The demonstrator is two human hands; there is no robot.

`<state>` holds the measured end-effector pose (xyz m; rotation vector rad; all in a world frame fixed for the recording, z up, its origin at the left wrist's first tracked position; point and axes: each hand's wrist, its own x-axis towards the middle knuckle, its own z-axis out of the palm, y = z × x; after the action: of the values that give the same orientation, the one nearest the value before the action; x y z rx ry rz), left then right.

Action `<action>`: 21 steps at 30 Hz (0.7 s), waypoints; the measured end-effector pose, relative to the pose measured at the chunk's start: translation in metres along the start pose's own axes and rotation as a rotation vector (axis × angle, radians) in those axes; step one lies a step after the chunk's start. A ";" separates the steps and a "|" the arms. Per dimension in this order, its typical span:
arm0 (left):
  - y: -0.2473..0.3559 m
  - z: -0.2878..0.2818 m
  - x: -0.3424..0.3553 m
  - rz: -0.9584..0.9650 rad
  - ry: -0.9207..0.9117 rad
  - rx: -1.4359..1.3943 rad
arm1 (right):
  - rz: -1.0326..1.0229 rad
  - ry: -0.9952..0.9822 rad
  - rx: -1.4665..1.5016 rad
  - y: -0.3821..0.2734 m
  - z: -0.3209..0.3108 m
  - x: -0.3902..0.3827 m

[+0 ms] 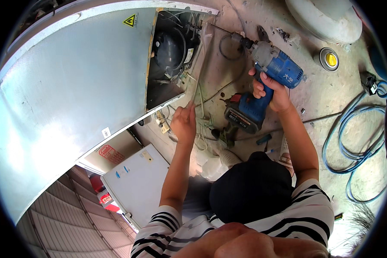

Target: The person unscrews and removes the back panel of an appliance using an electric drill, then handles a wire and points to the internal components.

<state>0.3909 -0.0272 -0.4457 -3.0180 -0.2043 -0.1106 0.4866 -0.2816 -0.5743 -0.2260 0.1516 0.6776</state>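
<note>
My right hand (273,90) grips a blue cordless drill (281,66) with a black battery; its long bit reaches left to the top end of a narrow metal strip (201,64) at the cabinet's opening. My left hand (182,122) has its fingers closed on the lower end of that strip. Inside the opening of the silver metal cabinet (73,81) sit a black compressor (167,51) and some tubing and wires. A second, dark green tool (225,135) lies below the drill, partly hidden.
A white tank (324,17) and a round can with yellow centre (329,59) are at top right. A coiled blue hose (344,129) lies at right, with cables across the floor (309,150). A white panel (133,185) and red items (107,200) are at lower left.
</note>
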 end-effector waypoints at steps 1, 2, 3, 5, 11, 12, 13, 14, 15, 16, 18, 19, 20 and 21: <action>-0.001 0.000 -0.001 -0.001 0.005 -0.003 | -0.002 0.002 0.001 0.001 0.000 -0.001; -0.002 0.001 0.000 -0.002 0.011 -0.007 | -0.005 0.003 0.000 0.001 0.001 -0.001; -0.002 0.001 0.000 -0.003 0.018 -0.011 | -0.006 0.004 -0.004 0.001 0.003 -0.002; -0.004 0.000 -0.001 0.015 0.049 -0.013 | -0.011 0.006 -0.014 0.002 0.006 -0.003; -0.008 0.001 -0.009 0.001 0.058 -0.052 | -0.016 -0.020 -0.041 0.004 0.006 -0.007; -0.009 0.002 -0.011 0.007 0.072 -0.062 | -0.020 -0.022 -0.044 0.004 0.007 -0.008; -0.010 0.003 -0.012 0.013 0.085 -0.071 | -0.025 -0.023 -0.048 0.005 0.007 -0.009; -0.009 0.003 -0.012 0.018 0.089 -0.069 | -0.030 -0.024 -0.053 0.005 0.008 -0.010; -0.008 0.003 -0.012 0.022 0.093 -0.067 | -0.029 -0.019 -0.056 0.005 0.008 -0.011; -0.007 0.003 -0.012 0.025 0.097 -0.065 | -0.028 -0.013 -0.059 0.004 0.007 -0.012; -0.008 0.003 -0.013 0.021 0.105 -0.073 | -0.030 -0.006 -0.069 0.004 0.009 -0.013; -0.008 0.004 -0.014 0.017 0.109 -0.078 | -0.033 -0.003 -0.074 0.003 0.011 -0.013; -0.010 0.005 -0.015 0.020 0.113 -0.082 | -0.037 -0.002 -0.079 0.004 0.012 -0.013; -0.012 0.007 -0.016 0.021 0.118 -0.086 | -0.037 0.012 -0.070 0.004 0.013 -0.014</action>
<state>0.3736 -0.0163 -0.4522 -3.0855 -0.1611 -0.3030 0.4737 -0.2837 -0.5599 -0.2996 0.1350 0.6453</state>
